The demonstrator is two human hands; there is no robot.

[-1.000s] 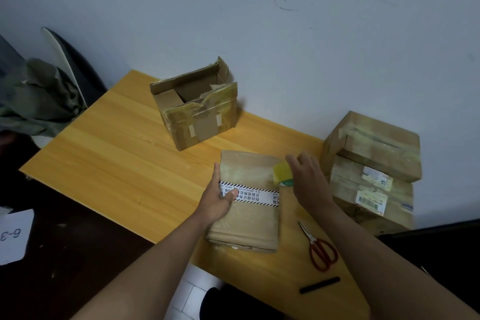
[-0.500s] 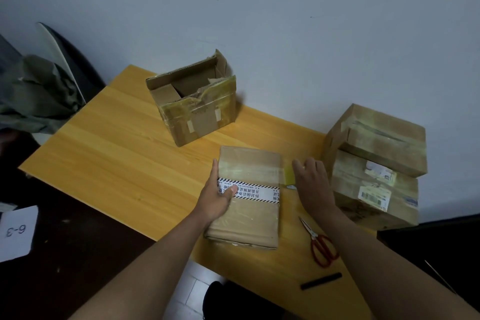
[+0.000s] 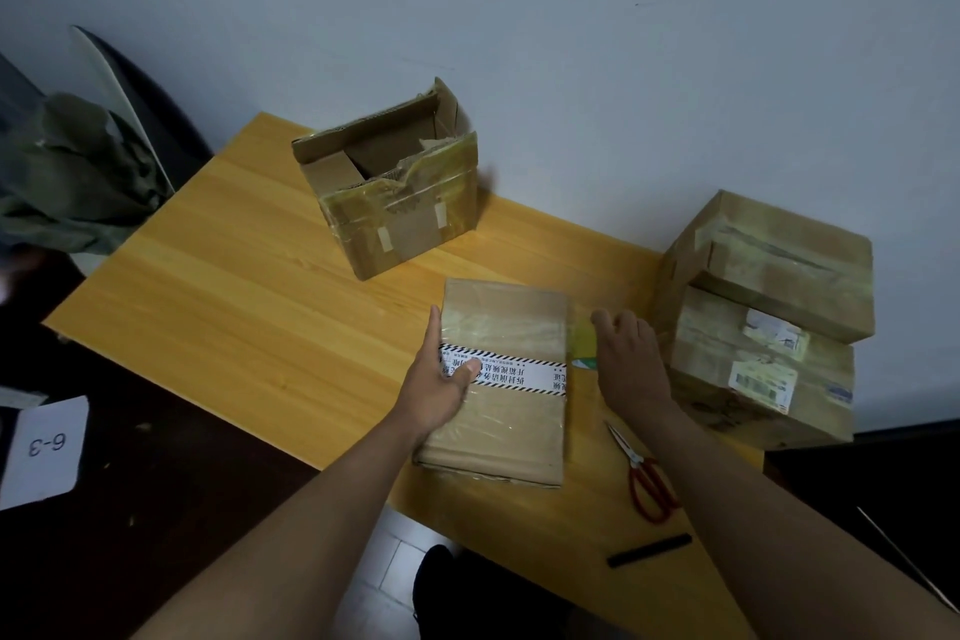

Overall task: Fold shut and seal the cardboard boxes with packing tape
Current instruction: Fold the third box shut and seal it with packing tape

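Cardboard everywhere on the wooden bench [image 3: 218, 276]. A flat closed box [image 3: 501, 411] lies near the front edge, between the two hands. A white strip of tape with black print and striped edges [image 3: 519, 372] runs across its top, and clear tape shines over the cardboard.

The left hand [image 3: 441, 379] rests on the left side of this box; its fingers lie straight along the left edge and its thumb presses on the white strip, so the hand is released and flat, not clenched. The right hand [image 3: 631, 361] is just beside the right edge of the box, with fingers curled downward. A yellowish roll of packing tape [image 3: 584, 338] shows between this hand and the box, mostly hidden by the hand; whether the fingers are really grasping it, one cannot tell.

Behind the flat box stands an open box [image 3: 395, 203] with flaps up and torn tape on its front. At the right, two closed boxes are stacked: the upper box [image 3: 779, 260] sits on the lower box [image 3: 753, 369], which carries white labels.

Red-handled scissors [image 3: 644, 473] lie on the bench just right of the flat box, and a black marker [image 3: 649, 549] lies nearer to the front edge. A white card marked 6-3 [image 3: 44, 452] lies on the dark floor at the left
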